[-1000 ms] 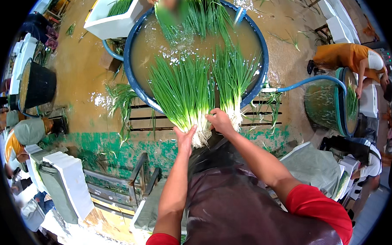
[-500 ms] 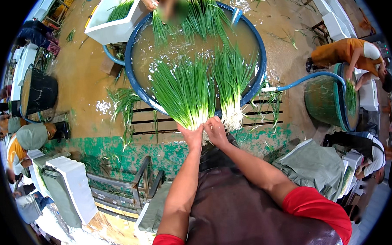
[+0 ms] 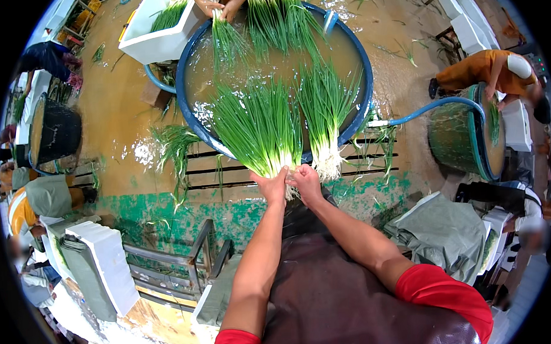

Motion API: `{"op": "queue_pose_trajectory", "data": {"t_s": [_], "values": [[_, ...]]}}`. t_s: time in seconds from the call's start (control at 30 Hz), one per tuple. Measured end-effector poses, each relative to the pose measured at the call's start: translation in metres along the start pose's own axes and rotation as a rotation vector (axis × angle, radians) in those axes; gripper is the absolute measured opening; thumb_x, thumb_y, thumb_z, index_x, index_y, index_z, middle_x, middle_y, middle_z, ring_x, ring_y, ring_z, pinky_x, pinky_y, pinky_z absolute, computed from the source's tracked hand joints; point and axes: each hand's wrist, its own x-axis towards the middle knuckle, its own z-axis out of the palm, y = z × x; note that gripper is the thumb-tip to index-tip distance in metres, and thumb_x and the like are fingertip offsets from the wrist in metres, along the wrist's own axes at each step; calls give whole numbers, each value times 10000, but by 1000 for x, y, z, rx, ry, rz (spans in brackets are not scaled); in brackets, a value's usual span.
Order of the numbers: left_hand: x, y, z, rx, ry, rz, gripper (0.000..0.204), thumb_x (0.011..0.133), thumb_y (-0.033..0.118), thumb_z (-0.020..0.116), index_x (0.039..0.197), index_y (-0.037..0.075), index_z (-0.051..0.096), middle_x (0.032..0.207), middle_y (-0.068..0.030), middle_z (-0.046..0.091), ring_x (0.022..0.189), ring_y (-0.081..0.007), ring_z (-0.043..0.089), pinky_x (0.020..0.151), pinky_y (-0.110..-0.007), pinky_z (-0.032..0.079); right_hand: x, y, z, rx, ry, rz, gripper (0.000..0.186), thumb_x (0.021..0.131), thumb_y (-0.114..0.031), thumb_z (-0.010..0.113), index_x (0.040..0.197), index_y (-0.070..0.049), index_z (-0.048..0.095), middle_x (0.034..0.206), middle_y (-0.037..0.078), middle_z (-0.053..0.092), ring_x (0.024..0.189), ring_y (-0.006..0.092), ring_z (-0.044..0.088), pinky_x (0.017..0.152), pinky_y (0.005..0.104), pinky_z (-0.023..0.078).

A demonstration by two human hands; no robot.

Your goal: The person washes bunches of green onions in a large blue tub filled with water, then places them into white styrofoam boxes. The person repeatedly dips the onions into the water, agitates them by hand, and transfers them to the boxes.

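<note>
Scallion bunch [image 3: 259,127] overhangs blue tub's rim [image 3: 363,111], gripped by both hands.

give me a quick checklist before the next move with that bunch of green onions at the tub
1. Both hands on the bunch: ok. The left hand and right hand grip the green onion bunch at its root end.
2. Leaves in the water: ok. They fan out over the blue tub.
3. Second bunch apart from the hands: ok. It lies just to the right, roots on the tub rim.
4. Far side of the tub free: not ok. Another person's hands work onions there.
5. Roots clean: cannot tell, the hands cover them.
6. Floor dry: not ok. The slatted floor is wet and strewn with leaves.
</note>
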Motion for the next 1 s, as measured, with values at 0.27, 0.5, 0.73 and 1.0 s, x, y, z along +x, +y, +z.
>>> {"op": "queue_pose_trajectory", "data": {"t_s": [0.27,0.5,0.73,1.0], "values": [[-2,6,0,183,36,-82,964,682,82,874,1431,58,266,1346,-204,521,1190,-309,557,1010,-392,441,-28,-23,-90,-1038,-902,-5,130,791,-160,694,790,-46,632,735,85,672,666,250,631,625,401,499],[0,0,-3,78,6,-94,865,721,37,848,1372,54,278,1324,-171,528,1162,-254,562,995,-363,449,-7,-86,-157,-1179,49,-42,360,825,-340,713,1033,-49,668,1047,197,684,1014,377,650,881,474,500],[7,-5,-9,189,-21,-69,905,730,118,869,1379,37,245,1305,-199,537,1160,-270,563,997,-374,445,53,-113,-62,-1376,220,-70,631,741,-430,792,1097,51,591,1162,285,627,1049,429,643,886,482,527],[5,-7,-7,160,-68,-85,785,770,77,839,1300,79,260,1329,-199,504,1170,-272,530,994,-410,434,71,-180,-146,-630,137,101,176,760,-114,629,862,29,623,714,97,631,585,165,574,563,338,462]]}}
